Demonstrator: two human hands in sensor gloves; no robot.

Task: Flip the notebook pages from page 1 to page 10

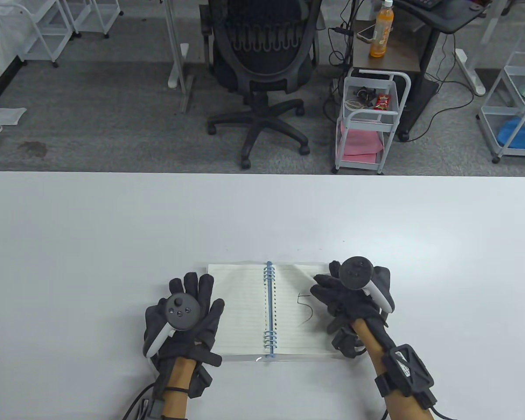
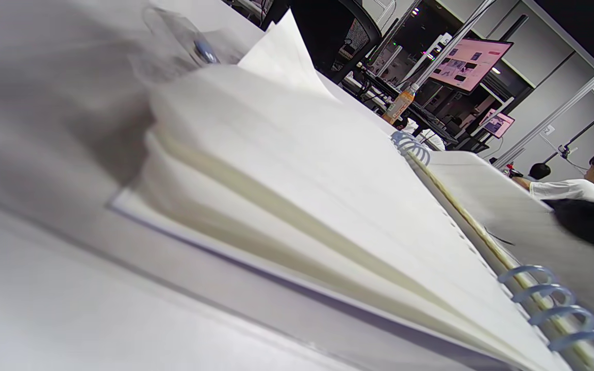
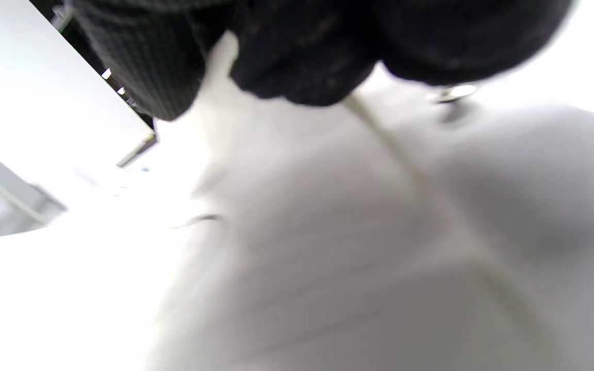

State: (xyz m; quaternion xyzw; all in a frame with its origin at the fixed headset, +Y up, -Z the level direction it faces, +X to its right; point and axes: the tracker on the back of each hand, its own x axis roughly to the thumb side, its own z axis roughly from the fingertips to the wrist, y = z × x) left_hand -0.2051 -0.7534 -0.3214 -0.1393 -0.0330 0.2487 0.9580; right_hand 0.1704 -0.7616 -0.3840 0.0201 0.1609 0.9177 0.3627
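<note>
A spiral notebook (image 1: pixel 245 306) with a blue wire binding (image 1: pixel 269 310) lies open near the table's front edge. The right page bears a handwritten "5" (image 1: pixel 304 306). My left hand (image 1: pixel 188 306) lies flat and spread on the table, fingers touching the left page's outer edge. My right hand (image 1: pixel 330 291) is curled over the right page's outer part and pinches the sheet. In the right wrist view its fingertips (image 3: pixel 297 56) hold a pale page edge (image 3: pixel 405 170). In the left wrist view the right page (image 2: pixel 513 216) stands raised beside the binding (image 2: pixel 549 304).
The white table (image 1: pixel 113 245) stretches wide around the notebook. Beyond its far edge stand an office chair (image 1: pixel 262 57) and a small white cart (image 1: pixel 367 118) on the floor.
</note>
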